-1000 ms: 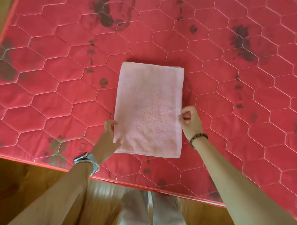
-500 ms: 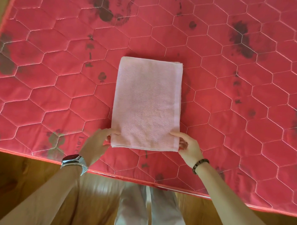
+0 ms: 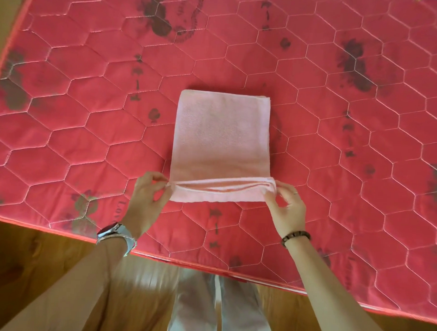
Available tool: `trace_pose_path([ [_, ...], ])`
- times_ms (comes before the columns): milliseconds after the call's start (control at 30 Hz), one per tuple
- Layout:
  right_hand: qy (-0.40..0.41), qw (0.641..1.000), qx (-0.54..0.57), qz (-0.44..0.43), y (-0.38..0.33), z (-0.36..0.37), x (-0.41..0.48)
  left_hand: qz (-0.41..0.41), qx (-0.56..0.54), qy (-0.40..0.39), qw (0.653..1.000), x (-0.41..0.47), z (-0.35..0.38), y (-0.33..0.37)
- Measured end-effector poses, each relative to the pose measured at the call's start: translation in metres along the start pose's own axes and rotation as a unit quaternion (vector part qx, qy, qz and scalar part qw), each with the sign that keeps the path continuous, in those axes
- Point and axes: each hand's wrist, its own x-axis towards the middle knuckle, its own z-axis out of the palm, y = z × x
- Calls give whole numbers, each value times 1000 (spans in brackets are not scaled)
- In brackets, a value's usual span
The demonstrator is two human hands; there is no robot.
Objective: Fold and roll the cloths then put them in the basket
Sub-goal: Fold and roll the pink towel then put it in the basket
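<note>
Two near corners of the soft, light pink cloth [image 3: 221, 138], lying folded on the red mattress [image 3: 88, 134], are pinched by my left hand [image 3: 147, 198] and right hand [image 3: 288, 208], since I judge its limp layers will slide apart unless rolled tight.

A red quilted mattress [image 3: 310, 219] with hexagon stitching and dark printed marks fills most of the view. Below its edge there is a glossy brown wooden floor [image 3: 57, 271].
</note>
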Motion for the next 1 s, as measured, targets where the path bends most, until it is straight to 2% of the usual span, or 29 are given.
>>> trace_pose_path([
  [167,23,999,-28,21,-6,11,11,-73,-65,-10,995,12,3,16],
  [400,33,986,-104,123,-9,25,36,-106,14,2,994,43,17,22],
  [667,12,979,-173,106,-5,28,43,-91,61,36,993,54,32,20],
  [733,11,978,-200,64,-3,27,41,-71,43,75,994,51,36,20],
  [833,37,971,-214,-98,-7,20,40,-12,28,116,993,49,37,18],
  [933,-13,933,-259,-252,-6,16,45,76,49,82,993,53,35,9],
  [1000,-62,919,-254,-296,-2,13,43,127,63,59,988,50,29,3],
])
